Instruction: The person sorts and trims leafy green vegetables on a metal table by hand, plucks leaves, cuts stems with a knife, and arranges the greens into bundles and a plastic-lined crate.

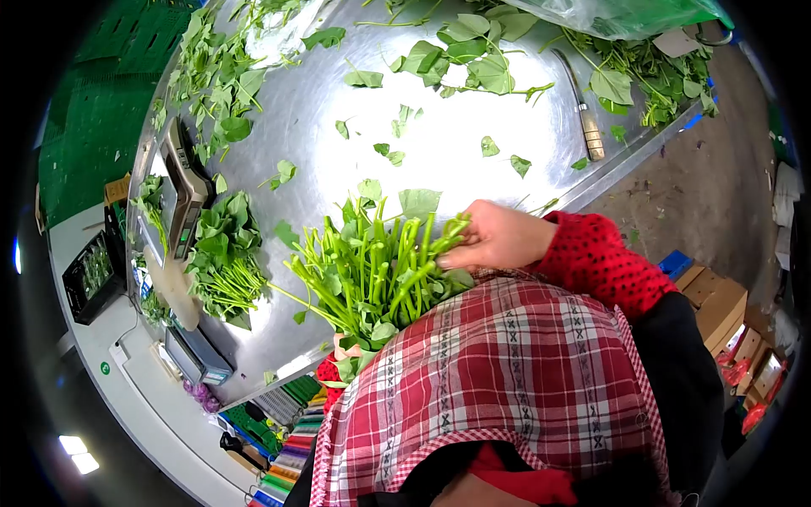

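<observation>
A thick bunch of leafy greens [372,270] is held upright against the checked apron, cut stem ends pointing up and away from me. My right hand [498,237] is closed on stems at the right side of this bunch. Only a small part of my left hand [342,348] shows at the lower left of the bunch, pressed against it; leaves cover most of its fingers. Beside the bunch, to the left, lies another bundle of greens [224,262] with its stems together. Loose leaves [418,203] lie just beyond the stem ends.
The metal table [287,211] carries a scale [187,194] on the left and a sickle with a wooden handle [591,135] at the right. Piles of greens [211,84] lie along the far side, near a plastic bag [625,17]. Cardboard boxes [714,304] stand on the floor at right.
</observation>
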Available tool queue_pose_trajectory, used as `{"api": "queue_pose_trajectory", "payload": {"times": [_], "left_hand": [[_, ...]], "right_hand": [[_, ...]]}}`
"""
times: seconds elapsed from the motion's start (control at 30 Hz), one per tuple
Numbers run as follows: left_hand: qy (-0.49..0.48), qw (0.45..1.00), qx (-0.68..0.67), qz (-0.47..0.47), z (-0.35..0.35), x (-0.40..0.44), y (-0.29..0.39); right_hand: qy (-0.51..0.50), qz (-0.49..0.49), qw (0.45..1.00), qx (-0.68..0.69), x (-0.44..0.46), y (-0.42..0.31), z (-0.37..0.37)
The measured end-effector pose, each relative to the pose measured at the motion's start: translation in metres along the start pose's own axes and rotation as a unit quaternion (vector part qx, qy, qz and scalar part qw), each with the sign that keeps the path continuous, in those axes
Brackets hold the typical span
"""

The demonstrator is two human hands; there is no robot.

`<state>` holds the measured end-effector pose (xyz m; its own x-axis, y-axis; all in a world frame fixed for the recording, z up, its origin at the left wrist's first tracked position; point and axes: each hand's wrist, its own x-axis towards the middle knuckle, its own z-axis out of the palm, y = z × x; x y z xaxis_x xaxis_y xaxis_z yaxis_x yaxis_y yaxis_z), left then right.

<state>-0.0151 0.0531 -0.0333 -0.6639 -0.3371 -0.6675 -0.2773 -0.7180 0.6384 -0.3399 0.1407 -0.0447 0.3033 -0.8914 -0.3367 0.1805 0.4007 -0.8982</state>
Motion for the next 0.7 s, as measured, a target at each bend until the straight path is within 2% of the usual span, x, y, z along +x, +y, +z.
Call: {"api": "queue_pose_trajectory", "payload": {"times": [0.07,0.13,0.23,0.27,0.3,0.33,0.4,0.47,0.53,0.6,0.67,0.7], "left_hand": [[0.0,1.0,-0.001,0.001,0.0,0.001,0.001],[-0.004,1.0,-0.003,0.002,0.0,0.002,0.0],[-0.006,1.0,-0.001,0.002,0.0,0.004,0.001],[-0.006,1.0,0.0,0.001,0.0,0.004,0.001],[-0.008,1.0,0.002,0.001,0.0,0.005,0.002],[-0.008,1.0,0.001,0.0,0.0,0.005,0.002],[-0.007,1.0,0.001,-0.002,0.001,0.004,0.003],[-0.007,1.0,0.003,-0.001,0.001,0.003,0.005],[-0.01,1.0,0.005,0.0,0.0,0.004,0.006],[-0.013,1.0,0.005,0.004,0.0,0.006,0.007],[-0.016,1.0,0.006,0.007,-0.002,0.008,0.009],[-0.019,1.0,0.008,0.008,-0.002,0.009,0.011]], "right_hand": [[0.085,-0.112,0.979,-0.147,-0.012,0.003,-0.021],[0.233,0.009,0.972,-0.014,-0.034,-0.042,-0.05],[0.341,-0.082,0.936,0.011,-0.024,-0.037,-0.071],[0.256,0.015,0.963,-0.082,-0.024,-0.038,-0.068],[0.14,0.031,0.985,-0.091,-0.017,-0.021,-0.059],[0.036,0.038,0.998,-0.031,-0.013,-0.014,-0.039],[-0.038,0.026,0.999,-0.011,-0.006,-0.025,-0.001],[0.03,-0.166,0.979,-0.113,0.01,0.016,0.003],[0.11,-0.176,0.967,-0.148,0.001,0.01,-0.027],[0.245,-0.013,0.967,0.061,-0.015,-0.019,-0.069],[0.281,-0.053,0.955,0.079,-0.017,-0.034,-0.099],[0.291,-0.105,0.951,-0.021,-0.009,-0.041,-0.08]]}}
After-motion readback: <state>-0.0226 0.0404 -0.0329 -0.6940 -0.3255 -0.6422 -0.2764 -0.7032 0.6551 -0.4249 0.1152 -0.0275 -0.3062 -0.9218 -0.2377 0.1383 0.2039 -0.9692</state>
